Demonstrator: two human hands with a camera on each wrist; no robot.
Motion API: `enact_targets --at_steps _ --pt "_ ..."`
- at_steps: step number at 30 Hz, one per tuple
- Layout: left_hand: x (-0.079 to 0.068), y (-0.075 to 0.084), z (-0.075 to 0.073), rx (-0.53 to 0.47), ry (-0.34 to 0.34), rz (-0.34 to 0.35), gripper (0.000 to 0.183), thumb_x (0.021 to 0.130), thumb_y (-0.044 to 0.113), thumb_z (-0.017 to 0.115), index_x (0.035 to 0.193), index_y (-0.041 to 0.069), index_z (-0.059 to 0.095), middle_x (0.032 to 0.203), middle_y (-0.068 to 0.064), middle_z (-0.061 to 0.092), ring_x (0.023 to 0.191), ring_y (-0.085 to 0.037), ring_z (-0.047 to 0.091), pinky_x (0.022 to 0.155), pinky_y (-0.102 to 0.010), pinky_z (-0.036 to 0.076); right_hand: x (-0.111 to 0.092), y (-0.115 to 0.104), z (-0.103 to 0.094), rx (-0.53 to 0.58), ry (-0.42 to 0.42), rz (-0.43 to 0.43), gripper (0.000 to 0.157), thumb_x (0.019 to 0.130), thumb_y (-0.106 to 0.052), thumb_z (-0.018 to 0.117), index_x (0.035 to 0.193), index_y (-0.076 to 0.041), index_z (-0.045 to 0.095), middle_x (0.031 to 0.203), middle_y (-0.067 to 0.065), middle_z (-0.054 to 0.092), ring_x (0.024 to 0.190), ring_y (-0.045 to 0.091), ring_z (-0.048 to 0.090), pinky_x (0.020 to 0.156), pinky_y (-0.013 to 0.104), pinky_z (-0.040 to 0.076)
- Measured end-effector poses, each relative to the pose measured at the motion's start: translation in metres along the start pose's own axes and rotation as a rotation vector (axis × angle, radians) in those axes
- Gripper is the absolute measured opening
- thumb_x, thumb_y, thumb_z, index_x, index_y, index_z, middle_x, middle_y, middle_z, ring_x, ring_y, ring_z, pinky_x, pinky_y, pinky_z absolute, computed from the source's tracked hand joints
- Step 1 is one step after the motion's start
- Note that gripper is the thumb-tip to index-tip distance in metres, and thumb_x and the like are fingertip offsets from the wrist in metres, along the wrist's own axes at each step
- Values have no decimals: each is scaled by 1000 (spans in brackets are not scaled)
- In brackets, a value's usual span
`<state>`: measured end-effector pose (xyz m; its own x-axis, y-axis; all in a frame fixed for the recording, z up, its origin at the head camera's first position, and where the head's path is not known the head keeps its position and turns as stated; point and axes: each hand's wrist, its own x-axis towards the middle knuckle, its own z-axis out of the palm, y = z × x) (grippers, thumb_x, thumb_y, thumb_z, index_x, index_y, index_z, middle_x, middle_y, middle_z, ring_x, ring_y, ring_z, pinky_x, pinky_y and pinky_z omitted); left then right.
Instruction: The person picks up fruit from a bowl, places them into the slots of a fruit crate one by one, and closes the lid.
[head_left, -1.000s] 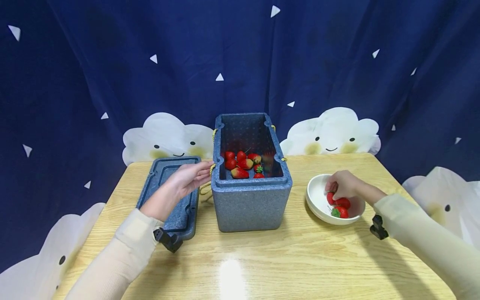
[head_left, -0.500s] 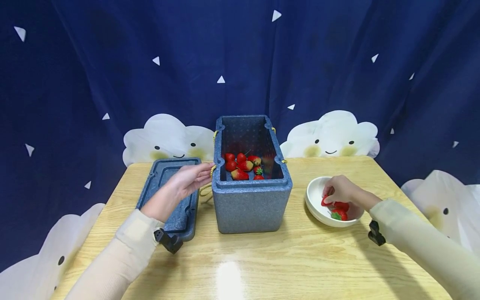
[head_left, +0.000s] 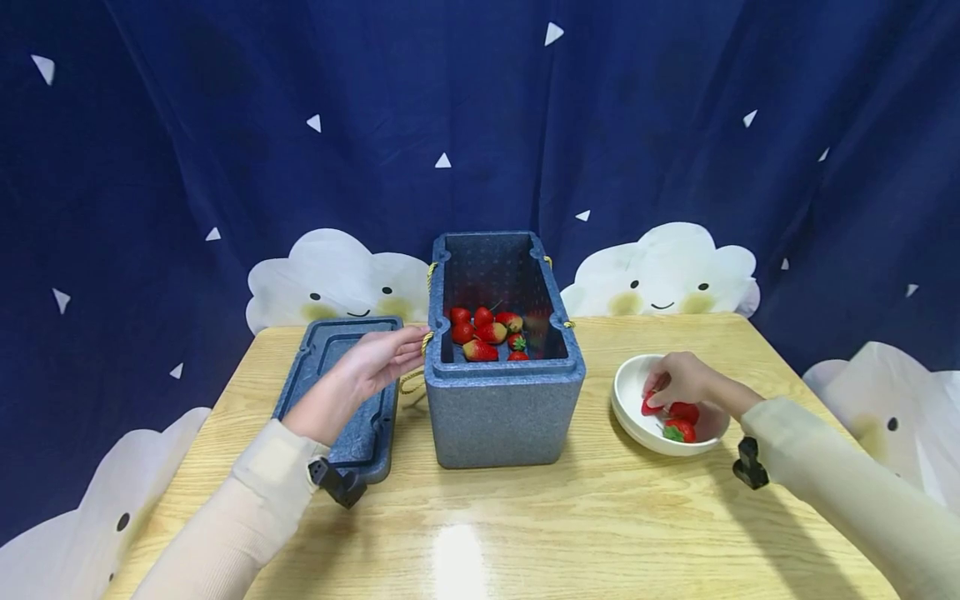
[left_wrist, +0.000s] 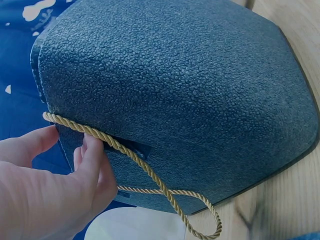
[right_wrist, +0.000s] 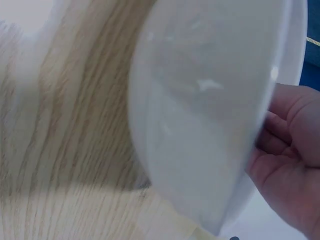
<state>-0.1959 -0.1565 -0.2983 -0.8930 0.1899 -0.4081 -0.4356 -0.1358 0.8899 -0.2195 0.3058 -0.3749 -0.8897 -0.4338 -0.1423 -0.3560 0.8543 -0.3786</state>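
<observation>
My left hand touches the left side of a speckled blue-grey foam box. In the left wrist view, its fingertips lie against the wall beside a gold twisted rope. Several red strawberries lie inside the box, some with pale yellow ends. On the right, my right hand reaches into a white bowl and pinches a strawberry between thumb and fingers. Two more, a plain red strawberry and one with a green leafy top, lie beside it. The bowl's wall hides my fingertips in the right wrist view.
The box's blue-grey lid lies on the wooden table, left of the box and partly under my left forearm. Behind the table hangs a dark blue curtain with white triangles and cloud shapes.
My right hand has moved slightly left within the bowl, bringing the pinched strawberry away from the others. My left hand stays at the box.
</observation>
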Motion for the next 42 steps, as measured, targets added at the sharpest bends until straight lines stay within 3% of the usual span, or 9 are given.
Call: enact_targets --at_steps 9,31,42 --pt "0 -1 -1 2 7 -4 55 97 17 55 145 -1 33 125 -9 47 120 -16 50 114 -32 40 0 -5 -14 63 17 78 13 76 -13 79 87 -7 74 78 0 72 71 6 60 63 16 50" --pt "-1 -1 0 -7 2 -4 50 98 15 52 143 -2 38 132 -12 46 120 -17 51 115 -33 39 8 -25 -56 105 113 -20 20 76 -14 81 90 -3 74 81 7 75 70 -1 64 65 13 53" --pt "-2 1 -1 15 -8 -9 54 98 16 52 146 -1 34 146 -17 38 136 -23 41 115 -33 38 18 -41 -76 226 126 55 27 79 -15 79 100 0 72 88 11 75 74 3 66 67 14 55"
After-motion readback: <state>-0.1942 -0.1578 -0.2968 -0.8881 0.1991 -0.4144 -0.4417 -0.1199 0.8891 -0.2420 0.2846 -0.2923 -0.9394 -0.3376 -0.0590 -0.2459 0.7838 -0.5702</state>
